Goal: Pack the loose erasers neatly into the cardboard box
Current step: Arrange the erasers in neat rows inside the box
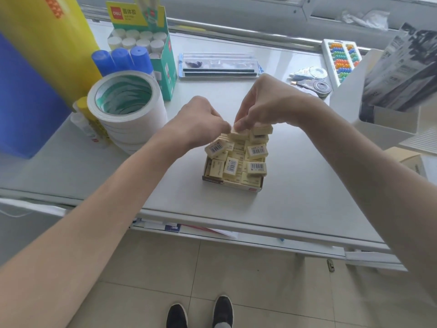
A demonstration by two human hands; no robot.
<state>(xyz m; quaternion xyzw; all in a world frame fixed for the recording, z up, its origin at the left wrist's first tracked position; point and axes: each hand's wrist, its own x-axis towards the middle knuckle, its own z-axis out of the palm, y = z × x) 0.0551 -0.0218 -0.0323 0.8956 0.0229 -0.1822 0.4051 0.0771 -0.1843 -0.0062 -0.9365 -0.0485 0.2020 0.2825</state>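
1. The shallow open cardboard box [233, 185] sits on the white table [295, 185], near its front edge, and holds the small cream, barcode-wrapped erasers [236, 159].
2. They lie heaped and askew above its rim, not in rows.
3. The right hand [267, 102] pinches the topmost eraser [238, 134] at the heap's far end. The left hand [201, 121], fingers curled, meets it, but blur hides whether it grips.
4. Gathering looks done. Levelling into neat layers likely remains.
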